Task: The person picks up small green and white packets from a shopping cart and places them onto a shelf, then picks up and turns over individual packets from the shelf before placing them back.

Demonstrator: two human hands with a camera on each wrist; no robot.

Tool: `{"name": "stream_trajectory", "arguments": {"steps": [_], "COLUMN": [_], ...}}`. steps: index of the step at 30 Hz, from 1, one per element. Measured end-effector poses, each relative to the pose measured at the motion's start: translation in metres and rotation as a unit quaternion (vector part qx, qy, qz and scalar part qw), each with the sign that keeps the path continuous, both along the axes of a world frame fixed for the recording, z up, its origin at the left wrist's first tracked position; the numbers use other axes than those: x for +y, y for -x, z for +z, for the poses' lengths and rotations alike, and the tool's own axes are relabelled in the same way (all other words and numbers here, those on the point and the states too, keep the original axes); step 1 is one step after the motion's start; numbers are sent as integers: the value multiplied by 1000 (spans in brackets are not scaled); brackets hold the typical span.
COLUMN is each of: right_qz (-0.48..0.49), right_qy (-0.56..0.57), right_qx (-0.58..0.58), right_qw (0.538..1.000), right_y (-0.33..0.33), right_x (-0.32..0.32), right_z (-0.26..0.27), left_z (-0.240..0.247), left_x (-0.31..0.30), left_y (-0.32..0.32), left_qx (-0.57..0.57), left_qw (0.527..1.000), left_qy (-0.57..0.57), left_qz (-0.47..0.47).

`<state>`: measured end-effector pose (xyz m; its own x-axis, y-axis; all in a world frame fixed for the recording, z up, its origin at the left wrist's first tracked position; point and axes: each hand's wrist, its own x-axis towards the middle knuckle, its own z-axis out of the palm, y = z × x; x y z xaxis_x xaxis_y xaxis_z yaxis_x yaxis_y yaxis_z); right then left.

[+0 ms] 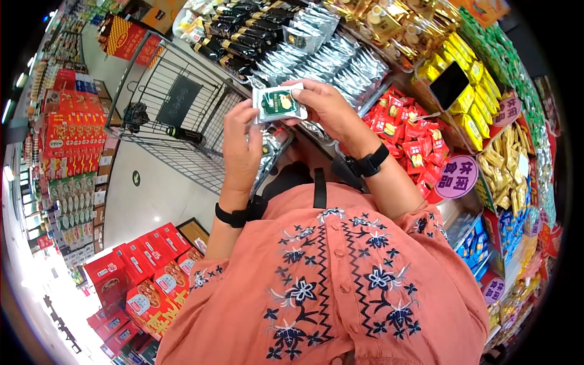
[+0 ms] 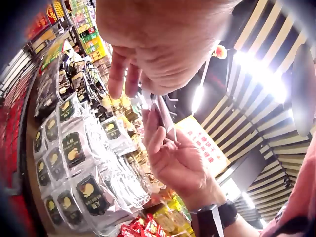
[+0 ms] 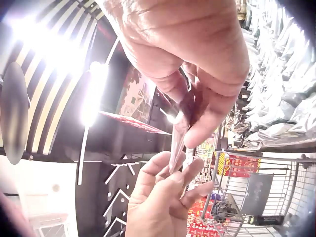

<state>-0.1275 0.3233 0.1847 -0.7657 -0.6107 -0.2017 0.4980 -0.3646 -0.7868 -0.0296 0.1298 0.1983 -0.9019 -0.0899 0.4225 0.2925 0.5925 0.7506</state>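
A small white snack packet (image 1: 279, 104) with a dark green label is held up in front of the chest, label facing the head camera. My right hand (image 1: 328, 106) pinches its right side, thumb on the front. At the opposite side is my left hand (image 1: 241, 143), whose thumb and fingertips hold the packet's edge in the right wrist view. That view shows the packet (image 3: 177, 143) edge-on between both hands. Silver packets (image 2: 89, 192) with dark labels stand in rows beside the hands in the left wrist view.
A wire shopping cart (image 1: 182, 100) with a dark bottle (image 1: 184, 134) in it stands ahead on the left. Bins of red packets (image 1: 404, 131) and yellow packets (image 1: 471, 115) line the right. Stacked red boxes (image 1: 143, 258) stand at lower left.
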Motion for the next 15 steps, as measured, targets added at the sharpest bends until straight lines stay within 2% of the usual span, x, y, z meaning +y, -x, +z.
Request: {"name": "stream_trajectory", "arguments": {"steps": [1,4,5,11,15], "right_qz": [-10,-44,-50,-55,-72], "right_qy": [33,7,4,5,11], "right_qx": [-8,8,11,32,28], "right_qw": [999,999,999,998,997], "right_y": [-1,-8,-10,-16,-18], "right_x": [3,11,13,19,19], "right_z": [2,14,16,17,15], "left_z": [-5,4,10,25,21], "left_x": [1,2,5,19,26], "left_y": [1,-2,-3,3,4], "left_qx": [0,-123,-137,-199,-212], "left_qw": [998,965,957,923,918], "left_qy": [-57,-231,-254,-330,-333], "left_qz": [-7,13,15,-20,-34]}}
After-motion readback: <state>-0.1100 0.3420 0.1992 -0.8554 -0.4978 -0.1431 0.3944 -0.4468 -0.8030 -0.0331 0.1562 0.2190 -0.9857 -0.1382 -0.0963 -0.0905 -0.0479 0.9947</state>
